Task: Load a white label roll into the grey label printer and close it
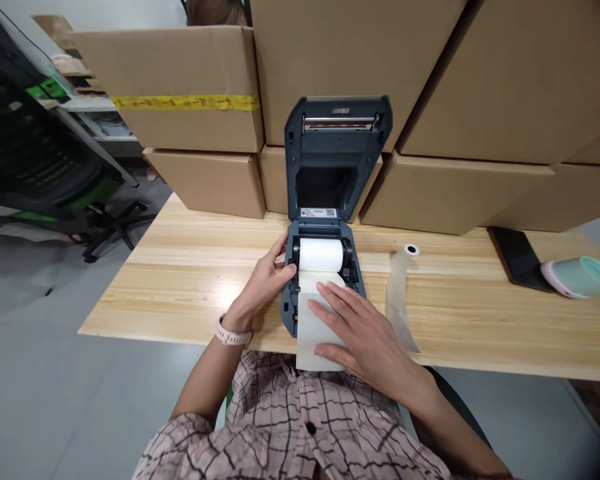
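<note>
A dark grey label printer stands on the wooden table in front of me with its lid raised. Inside it a white label roll sits between two black holders. From the roll a strip of label paper runs toward me and hangs past the table's front edge. My left hand grips the printer's left side, thumb on the upper rim and fingers along the outer wall. Flat on the paper strip lies my right hand, its fingers stretched out and slightly apart.
To the right of the printer lies a small roll core with a curling backing strip. Farther right are a dark phone and a mint-green cup on its side. Stacked cardboard boxes line the table's back. An office chair stands left.
</note>
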The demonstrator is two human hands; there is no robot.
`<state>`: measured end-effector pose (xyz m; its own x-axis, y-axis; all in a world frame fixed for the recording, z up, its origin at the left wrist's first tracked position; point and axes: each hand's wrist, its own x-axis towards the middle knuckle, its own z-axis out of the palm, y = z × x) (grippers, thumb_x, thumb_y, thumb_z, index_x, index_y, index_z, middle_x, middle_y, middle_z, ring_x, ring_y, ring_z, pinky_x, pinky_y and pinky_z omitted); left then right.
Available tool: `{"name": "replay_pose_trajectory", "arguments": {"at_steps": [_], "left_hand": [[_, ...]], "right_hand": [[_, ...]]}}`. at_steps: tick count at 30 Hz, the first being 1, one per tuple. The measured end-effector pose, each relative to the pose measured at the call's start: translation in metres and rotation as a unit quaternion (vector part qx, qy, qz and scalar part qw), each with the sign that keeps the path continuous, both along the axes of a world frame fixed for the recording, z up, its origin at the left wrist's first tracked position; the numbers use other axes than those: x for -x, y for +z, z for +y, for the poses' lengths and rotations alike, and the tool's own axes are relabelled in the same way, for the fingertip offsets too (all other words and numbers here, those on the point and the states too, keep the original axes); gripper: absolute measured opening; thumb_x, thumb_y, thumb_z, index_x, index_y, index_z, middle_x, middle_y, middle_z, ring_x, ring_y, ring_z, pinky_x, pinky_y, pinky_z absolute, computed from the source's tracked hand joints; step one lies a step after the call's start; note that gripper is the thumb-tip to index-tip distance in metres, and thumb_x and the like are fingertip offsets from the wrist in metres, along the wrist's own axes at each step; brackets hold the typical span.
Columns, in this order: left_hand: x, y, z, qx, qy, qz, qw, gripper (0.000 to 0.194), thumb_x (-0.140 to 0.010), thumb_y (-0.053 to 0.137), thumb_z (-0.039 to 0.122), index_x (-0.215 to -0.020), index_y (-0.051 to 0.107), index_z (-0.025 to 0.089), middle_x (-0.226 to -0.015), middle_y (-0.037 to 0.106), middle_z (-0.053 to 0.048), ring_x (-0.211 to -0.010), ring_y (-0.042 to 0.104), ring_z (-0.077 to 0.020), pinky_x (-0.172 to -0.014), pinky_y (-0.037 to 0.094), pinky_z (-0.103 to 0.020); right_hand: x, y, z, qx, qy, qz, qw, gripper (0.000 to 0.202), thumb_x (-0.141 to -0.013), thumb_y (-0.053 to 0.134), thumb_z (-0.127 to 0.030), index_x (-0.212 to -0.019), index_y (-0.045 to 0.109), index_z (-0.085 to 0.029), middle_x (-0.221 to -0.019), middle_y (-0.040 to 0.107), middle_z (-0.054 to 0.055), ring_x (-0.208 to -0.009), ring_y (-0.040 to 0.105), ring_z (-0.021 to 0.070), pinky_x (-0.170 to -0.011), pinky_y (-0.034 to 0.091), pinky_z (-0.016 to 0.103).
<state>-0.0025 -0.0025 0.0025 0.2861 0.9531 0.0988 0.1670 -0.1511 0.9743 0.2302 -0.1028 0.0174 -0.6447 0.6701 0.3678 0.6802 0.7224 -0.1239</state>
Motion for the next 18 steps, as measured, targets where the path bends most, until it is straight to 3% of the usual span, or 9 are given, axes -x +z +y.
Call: {"name": "replay_pose_trajectory", "arguments": {"at_steps": [2, 5, 8, 10, 12, 15, 18], "left_hand": [[-0.002, 0.003, -0.007, -0.059, 0.034, 0.068, 0.995, 0.072, -0.095, 0.06, 0.031, -0.162, 0.036, 0.018, -0.169, 0.037, -0.016, -0.155, 0.038, -0.0349, -0.124, 0.038, -0.056], [-0.009, 0.011, -0.033, -0.198, 0.044, 0.181, 0.962, 0.06, -0.099, 0.057, 0.03, -0.157, 0.044, 0.022, -0.171, 0.034, -0.013, -0.16, 0.028, -0.0313, -0.13, 0.024, -0.058], [-0.022, 0.013, -0.07, -0.284, -0.031, 0.263, 0.921, 0.053, -0.103, 0.055, 0.028, -0.155, 0.047, 0.027, -0.155, 0.058, -0.009, -0.15, 0.048, -0.0279, -0.13, 0.022, -0.06], [-0.028, 0.01, -0.093, -0.33, -0.018, 0.299, 0.895, 0.058, -0.101, 0.057, 0.026, -0.157, 0.043, 0.023, -0.154, 0.059, -0.012, -0.15, 0.048, -0.0296, -0.131, 0.019, -0.061], [-0.03, 0.005, -0.11, -0.358, 0.002, 0.306, 0.882, 0.062, -0.099, 0.059, 0.023, -0.158, 0.041, 0.02, -0.154, 0.058, -0.012, -0.152, 0.045, -0.029, -0.132, 0.017, -0.058], [-0.027, -0.002, -0.123, -0.371, 0.006, 0.292, 0.882, 0.063, -0.096, 0.062, 0.02, -0.156, 0.044, 0.019, -0.151, 0.062, -0.012, -0.152, 0.046, -0.027, -0.132, 0.016, -0.055], [-0.022, -0.005, -0.127, -0.378, 0.002, 0.27, 0.885, 0.061, -0.093, 0.064, 0.018, -0.152, 0.048, 0.021, -0.146, 0.065, -0.012, -0.148, 0.051, -0.0269, -0.131, 0.019, -0.057]], "right_hand": [[0.0, -0.001, 0.0, 0.003, 0.001, 0.002, 1.0, 0.061, -0.102, 0.054, -0.054, -0.149, 0.052, -0.017, -0.16, 0.051, 0.014, -0.151, 0.047, 0.0293, -0.12, 0.049, 0.052], [-0.003, 0.0, 0.0, 0.019, 0.012, 0.013, 1.0, 0.062, -0.1, 0.057, -0.055, -0.149, 0.054, -0.016, -0.161, 0.049, 0.015, -0.152, 0.045, 0.0304, -0.12, 0.048, 0.053], [-0.021, 0.01, 0.008, 0.069, 0.063, 0.075, 0.993, 0.057, -0.098, 0.061, -0.056, -0.143, 0.061, -0.021, -0.154, 0.058, 0.013, -0.145, 0.054, 0.0297, -0.115, 0.053, 0.054], [-0.039, 0.024, 0.022, 0.125, 0.084, 0.157, 0.976, 0.039, -0.099, 0.063, -0.048, -0.134, 0.067, -0.03, -0.138, 0.072, 0.006, -0.129, 0.068, 0.0242, -0.107, 0.061, 0.049], [-0.057, 0.042, 0.046, 0.133, 0.042, 0.254, 0.957, 0.025, -0.101, 0.064, -0.035, -0.125, 0.071, -0.036, -0.126, 0.077, 0.001, -0.117, 0.074, 0.0199, -0.103, 0.063, 0.044], [-0.071, 0.071, 0.103, 0.027, -0.078, 0.398, 0.914, 0.034, -0.099, 0.066, -0.03, -0.134, 0.067, -0.026, -0.141, 0.069, 0.008, -0.13, 0.065, 0.0206, -0.115, 0.05, 0.042], [-0.064, 0.101, 0.17, 0.056, -0.091, 0.431, 0.896, 0.055, -0.107, 0.048, -0.035, -0.157, 0.038, -0.014, -0.163, 0.047, 0.015, -0.145, 0.052, 0.018, -0.115, 0.044, 0.033]]}}
